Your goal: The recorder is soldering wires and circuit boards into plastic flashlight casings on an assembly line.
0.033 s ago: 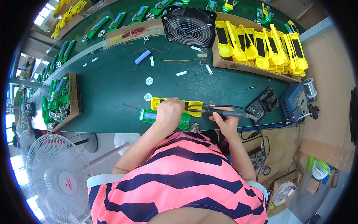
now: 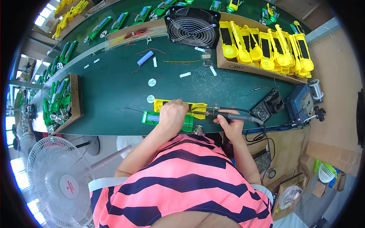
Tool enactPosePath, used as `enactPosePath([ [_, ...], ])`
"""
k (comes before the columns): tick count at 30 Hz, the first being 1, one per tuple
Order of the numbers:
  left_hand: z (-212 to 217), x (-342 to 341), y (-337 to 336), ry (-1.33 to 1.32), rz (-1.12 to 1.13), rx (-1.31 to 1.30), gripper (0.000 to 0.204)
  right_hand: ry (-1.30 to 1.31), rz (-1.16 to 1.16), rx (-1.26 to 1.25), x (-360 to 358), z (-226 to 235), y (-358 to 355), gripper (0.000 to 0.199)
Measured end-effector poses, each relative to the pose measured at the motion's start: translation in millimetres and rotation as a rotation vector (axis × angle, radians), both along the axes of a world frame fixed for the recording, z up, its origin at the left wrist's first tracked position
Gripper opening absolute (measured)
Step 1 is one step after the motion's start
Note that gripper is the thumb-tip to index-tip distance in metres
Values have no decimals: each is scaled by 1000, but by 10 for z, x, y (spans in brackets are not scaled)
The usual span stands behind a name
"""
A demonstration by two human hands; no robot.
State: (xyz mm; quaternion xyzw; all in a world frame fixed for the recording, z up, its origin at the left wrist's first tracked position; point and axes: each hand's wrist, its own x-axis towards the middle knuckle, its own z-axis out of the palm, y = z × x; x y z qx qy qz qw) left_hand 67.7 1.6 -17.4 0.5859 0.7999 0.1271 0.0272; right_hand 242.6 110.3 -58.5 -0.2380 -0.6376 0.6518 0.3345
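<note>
My right hand point(image 2: 230, 123) is wrapped round the dark handle of a soldering iron point(image 2: 237, 116), whose metal shaft points left over a yellow plastic shell point(image 2: 198, 105). Curled fingers of my left hand point(image 2: 173, 116) cover the middle of this shell near the iron's front end; whatever they pinch is hidden. Nearer my body, partly under the same hand, lies a green plastic housing point(image 2: 188, 121) with a blue cylindrical battery point(image 2: 153, 118) in it. A round silvery lamp part point(image 2: 199, 130) sits by its right end. From its left end a thin black wire point(image 2: 134, 110) sticks out.
A carton of yellow shells point(image 2: 262, 68) stands at the back right, beside a black fan point(image 2: 192, 32). The soldering station point(image 2: 300, 106) and iron stand point(image 2: 269, 106) are right. At left is a box of green housings point(image 2: 76, 98). A loose battery point(image 2: 145, 58) lies farther back.
The thin black wire at the green housing's left end has shifted slightly and lies straighter. Both hands and the soldering iron stay almost in place.
</note>
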Motion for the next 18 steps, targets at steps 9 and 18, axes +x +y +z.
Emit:
enactPosePath([
  [9, -12, -11, 10, -20, 10, 0, 5, -20, -62, 257, 19, 87, -310, 32],
  [18, 22, 2, 18, -11, -10, 5, 4, -361, 304, 380, -232, 121, -387, 80],
])
